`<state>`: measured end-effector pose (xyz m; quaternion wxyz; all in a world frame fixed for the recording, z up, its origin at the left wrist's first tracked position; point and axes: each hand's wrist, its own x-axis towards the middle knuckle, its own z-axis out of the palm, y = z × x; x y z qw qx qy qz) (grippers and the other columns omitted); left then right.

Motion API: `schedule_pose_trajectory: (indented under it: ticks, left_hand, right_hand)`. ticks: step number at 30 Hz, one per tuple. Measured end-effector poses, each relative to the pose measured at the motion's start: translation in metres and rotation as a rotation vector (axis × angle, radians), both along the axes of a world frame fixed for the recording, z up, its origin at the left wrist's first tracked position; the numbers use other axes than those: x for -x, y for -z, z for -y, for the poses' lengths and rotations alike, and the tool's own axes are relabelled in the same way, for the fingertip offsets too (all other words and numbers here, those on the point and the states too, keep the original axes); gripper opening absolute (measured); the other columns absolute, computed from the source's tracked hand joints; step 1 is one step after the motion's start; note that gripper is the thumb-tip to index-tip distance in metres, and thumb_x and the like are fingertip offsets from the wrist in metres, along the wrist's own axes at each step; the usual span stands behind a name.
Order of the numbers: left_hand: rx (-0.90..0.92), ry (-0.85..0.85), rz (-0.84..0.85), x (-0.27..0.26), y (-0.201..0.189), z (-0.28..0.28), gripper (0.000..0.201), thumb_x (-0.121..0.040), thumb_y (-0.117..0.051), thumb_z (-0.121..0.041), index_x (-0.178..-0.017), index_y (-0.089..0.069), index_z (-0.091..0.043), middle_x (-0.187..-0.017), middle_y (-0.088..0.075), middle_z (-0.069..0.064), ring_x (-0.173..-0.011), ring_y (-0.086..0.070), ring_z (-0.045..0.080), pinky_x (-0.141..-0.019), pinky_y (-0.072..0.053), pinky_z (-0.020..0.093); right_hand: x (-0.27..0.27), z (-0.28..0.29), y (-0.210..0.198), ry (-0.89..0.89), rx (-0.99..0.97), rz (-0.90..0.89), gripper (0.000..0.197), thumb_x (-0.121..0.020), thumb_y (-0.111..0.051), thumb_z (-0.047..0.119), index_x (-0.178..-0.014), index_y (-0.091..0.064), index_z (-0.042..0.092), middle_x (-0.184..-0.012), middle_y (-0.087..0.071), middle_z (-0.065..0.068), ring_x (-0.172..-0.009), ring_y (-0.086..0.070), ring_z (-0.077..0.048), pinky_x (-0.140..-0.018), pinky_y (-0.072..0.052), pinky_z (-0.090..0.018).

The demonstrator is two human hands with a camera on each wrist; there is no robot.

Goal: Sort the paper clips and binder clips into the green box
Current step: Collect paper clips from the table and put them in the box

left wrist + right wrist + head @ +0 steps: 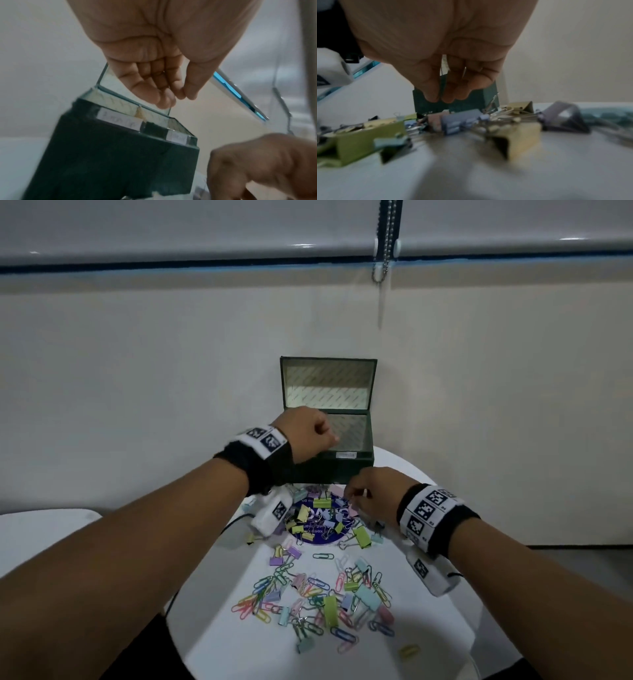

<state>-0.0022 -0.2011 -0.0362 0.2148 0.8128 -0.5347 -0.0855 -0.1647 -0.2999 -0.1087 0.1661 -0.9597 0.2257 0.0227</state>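
Paper clips (pixel 310 589) and binder clips (pixel 318 517) lie scattered on the white round table (pixel 219 611), in two loose heaps: a far one on a blue disc (pixel 308 534) just in front of the green box (pixel 337 465), and a near one toward the table's front edge. They are too many and too tangled to count; the pastel binder clips alone run well past a dozen. One green box stands at the far edge, its lid up against the wall, with two white labels (pixel 120 121) on its front rim. Left hand (pixel 308 433) hovers over the open box, fingers (pixel 154 86) curled downward with thumb tip meeting fingertips; whether anything is pinched there cannot be told. Right hand (pixel 371 494) sits low over the far heap, its fingers (pixel 453 93) bunched around a thin wire piece, seemingly a clip, though blur hides which kind.
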Motion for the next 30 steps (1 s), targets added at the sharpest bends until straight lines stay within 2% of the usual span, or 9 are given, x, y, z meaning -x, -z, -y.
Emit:
schedule_pose_trajectory:
  ticks: [5,8,11,13,17,21,24,27,30]
  left_hand:
    - [-0.338,0.065,0.089,-0.002,0.023,-0.057,0.011,-0.091,-0.063,-0.039,-0.094,-0.064,-0.028,-0.093,-0.065,-0.009,-0.083,-0.060,0.006,-0.073,-0.046,0.023]
    - [-0.535,0.055,0.178,-0.007,0.043,-0.083,0.029,-0.087,-0.064,-0.046,-0.116,-0.062,-0.039,-0.106,-0.061,-0.011,-0.095,-0.059,0.009,-0.088,-0.050,0.032]
    - [-0.525,0.118,0.214,-0.008,0.064,-0.096,0.049,-0.088,-0.062,-0.042,-0.134,-0.047,-0.050,-0.115,-0.051,-0.004,-0.107,-0.053,0.017,-0.096,-0.048,0.038]
    - [-0.497,0.129,0.190,-0.007,0.072,-0.099,0.053,-0.089,-0.059,-0.032,-0.137,-0.047,-0.050,-0.117,-0.048,-0.002,-0.109,-0.052,0.020,-0.097,-0.046,0.038]
    - [-0.404,0.067,0.149,-0.007,0.074,-0.101,0.044,-0.087,-0.063,-0.030,-0.129,-0.056,-0.041,-0.112,-0.051,-0.003,-0.102,-0.056,0.019,-0.094,-0.048,0.035]
    - [-0.285,-0.069,0.151,-0.016,0.075,-0.103,0.030,-0.087,-0.067,-0.033,-0.116,-0.059,-0.034,-0.111,-0.049,-0.005,-0.098,-0.058,0.017,-0.089,-0.049,0.033]
    - [-0.215,-0.189,0.154,-0.022,0.076,-0.105,0.025,-0.090,-0.063,-0.031,-0.115,-0.060,-0.032,-0.114,-0.050,-0.002,-0.098,-0.057,0.018,-0.088,-0.048,0.030]
    - [-0.206,-0.240,0.149,-0.026,0.076,-0.105,0.026,-0.093,-0.056,-0.030,-0.118,-0.062,-0.030,-0.120,-0.053,0.000,-0.103,-0.058,0.020,-0.091,-0.048,0.031]
    - [-0.237,-0.217,0.142,-0.028,0.079,-0.104,0.030,-0.095,-0.054,-0.028,-0.123,-0.063,-0.030,-0.141,-0.047,0.003,-0.116,-0.056,0.020,-0.100,-0.043,0.030]
  right_hand:
    - [-0.014,-0.012,0.005,-0.117,0.047,-0.094,0.027,-0.092,-0.061,0.048,-0.107,-0.071,0.029,-0.100,-0.056,0.007,-0.092,-0.058,-0.015,-0.083,-0.053,-0.034]
    - [-0.020,-0.011,0.007,-0.082,0.037,-0.099,0.029,-0.089,-0.064,0.051,-0.104,-0.069,0.027,-0.101,-0.057,0.005,-0.090,-0.058,-0.014,-0.082,-0.054,-0.033]
    - [-0.023,-0.012,0.007,-0.074,0.003,-0.078,0.024,-0.087,-0.068,0.048,-0.102,-0.072,0.030,-0.101,-0.056,0.006,-0.090,-0.059,-0.013,-0.084,-0.055,-0.035]
    - [-0.023,-0.013,0.006,-0.086,-0.006,-0.062,0.019,-0.087,-0.069,0.043,-0.100,-0.074,0.031,-0.100,-0.056,0.006,-0.090,-0.059,-0.013,-0.085,-0.055,-0.035]
    - [-0.022,-0.015,0.006,-0.104,0.000,-0.047,0.011,-0.088,-0.067,0.033,-0.096,-0.074,0.029,-0.100,-0.057,0.009,-0.090,-0.059,-0.011,-0.082,-0.052,-0.029]
    - [-0.022,-0.017,0.008,-0.114,-0.007,-0.059,0.022,-0.089,-0.062,0.022,-0.106,-0.073,0.032,-0.098,-0.051,0.012,-0.092,-0.056,-0.010,-0.078,-0.046,-0.024]
    - [-0.024,-0.017,0.010,-0.124,0.007,-0.065,0.018,-0.090,-0.063,0.032,-0.105,-0.073,0.033,-0.095,-0.048,0.014,-0.090,-0.055,-0.009,-0.073,-0.042,-0.020]
    - [-0.025,-0.017,0.012,-0.127,0.005,-0.073,0.017,-0.088,-0.068,0.041,-0.102,-0.072,0.032,-0.095,-0.049,0.013,-0.090,-0.055,-0.009,-0.076,-0.045,-0.023]
    - [-0.026,-0.017,0.014,-0.117,-0.026,-0.060,0.011,-0.087,-0.071,0.035,-0.096,-0.071,0.028,-0.097,-0.054,0.012,-0.091,-0.057,-0.010,-0.078,-0.046,-0.025]
